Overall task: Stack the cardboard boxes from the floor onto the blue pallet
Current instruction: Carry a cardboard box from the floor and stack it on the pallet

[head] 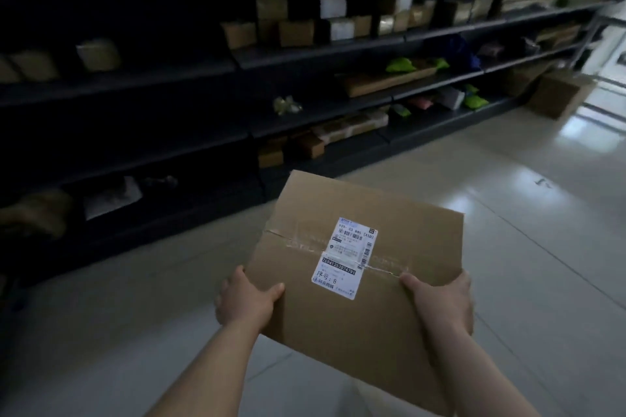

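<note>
Two hands, left hand (245,298) and right hand (440,305), grip one cardboard box (355,267).

Between the left hand (245,298) and the right hand (440,305), the cardboard box (366,322) is matt brown paperboard with a smooth face. The clear tape (294,240) across its top is glossy and wrinkled, and the white paper label (345,257) over it looks smooth. Beyond the hands, the pale floor (525,213) tiles are glossy and mirror light. The shelves (152,85) ahead and to the left look dark and matt.
</note>
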Demonstrator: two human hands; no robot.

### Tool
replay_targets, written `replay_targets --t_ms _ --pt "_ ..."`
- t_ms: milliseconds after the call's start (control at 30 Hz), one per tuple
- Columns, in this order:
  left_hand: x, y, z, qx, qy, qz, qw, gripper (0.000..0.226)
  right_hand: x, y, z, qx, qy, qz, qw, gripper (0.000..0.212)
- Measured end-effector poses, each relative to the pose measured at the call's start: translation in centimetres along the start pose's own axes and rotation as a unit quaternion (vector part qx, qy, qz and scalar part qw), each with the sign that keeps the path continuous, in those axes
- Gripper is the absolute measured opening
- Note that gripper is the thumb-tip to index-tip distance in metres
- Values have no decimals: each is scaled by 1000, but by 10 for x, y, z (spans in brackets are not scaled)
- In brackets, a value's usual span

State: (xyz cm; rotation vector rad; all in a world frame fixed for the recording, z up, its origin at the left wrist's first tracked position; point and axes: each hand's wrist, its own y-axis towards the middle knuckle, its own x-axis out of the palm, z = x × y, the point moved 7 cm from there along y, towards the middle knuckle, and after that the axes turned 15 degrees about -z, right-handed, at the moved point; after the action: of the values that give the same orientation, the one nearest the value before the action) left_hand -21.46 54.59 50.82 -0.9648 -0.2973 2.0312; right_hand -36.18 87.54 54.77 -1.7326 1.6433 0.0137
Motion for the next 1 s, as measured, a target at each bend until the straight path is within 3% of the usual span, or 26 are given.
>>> replay_targets --t_ms 333,433,533,733,1000 --pt "-270 -111 -184 -123 -89 166 974 82 237 -188 -105 -104 -134 -195 966 101" --pt "-343 -149 -249 -154 -125 203 959 85 312 -261 -120 -132 -159 -242 948 91" --pt "-407 -184 -314 -178 -152 227 945 90 383 -330 -124 -148 -171 -283 932 95" --pt "-504 -248 -434 -218 -189 255 923 84 499 -452 -114 -164 -184 -359 900 90" --pt "-573 -301 -540 -303 -199 291 885 77 618 -557 -96 -189 -241 -432 849 78"
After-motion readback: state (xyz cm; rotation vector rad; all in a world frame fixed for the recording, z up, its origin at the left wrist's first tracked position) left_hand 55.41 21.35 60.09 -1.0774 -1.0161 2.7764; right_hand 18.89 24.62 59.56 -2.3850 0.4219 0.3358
